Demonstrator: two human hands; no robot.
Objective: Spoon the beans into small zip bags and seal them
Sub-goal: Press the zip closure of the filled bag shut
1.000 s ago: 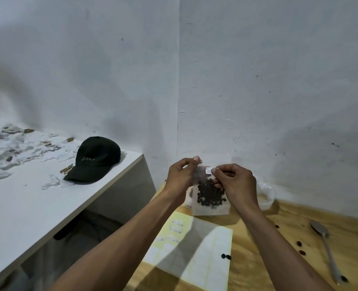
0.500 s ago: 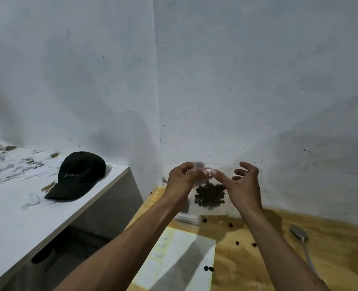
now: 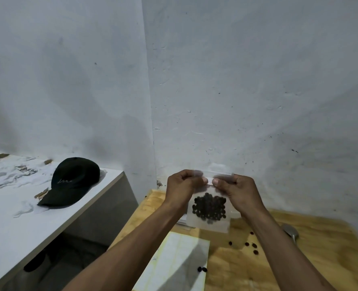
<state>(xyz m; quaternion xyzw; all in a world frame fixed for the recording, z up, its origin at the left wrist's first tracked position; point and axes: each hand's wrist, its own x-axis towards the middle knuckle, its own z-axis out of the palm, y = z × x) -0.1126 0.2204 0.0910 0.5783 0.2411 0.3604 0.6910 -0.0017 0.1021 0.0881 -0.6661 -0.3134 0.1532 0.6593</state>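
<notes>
Both thumbs are bent and pinch the top edge of a small clear bag [image 3: 208,211], with the left hand [image 3: 181,187] and the right hand [image 3: 240,191] close together, thumb tips almost touching. The bag hangs in the air above the wooden table [image 3: 320,259] with dark beans [image 3: 209,207] bunched inside. A few loose beans [image 3: 249,244], a spoon [image 3: 291,233] and a paper sheet [image 3: 174,263] lie on the table, and a black cap [image 3: 73,181] sits on the white shelf [image 3: 16,227] to the left.

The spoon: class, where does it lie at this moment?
In the head view the spoon lies on the wooden table at the right, beyond the right forearm, near loose beans.
</notes>
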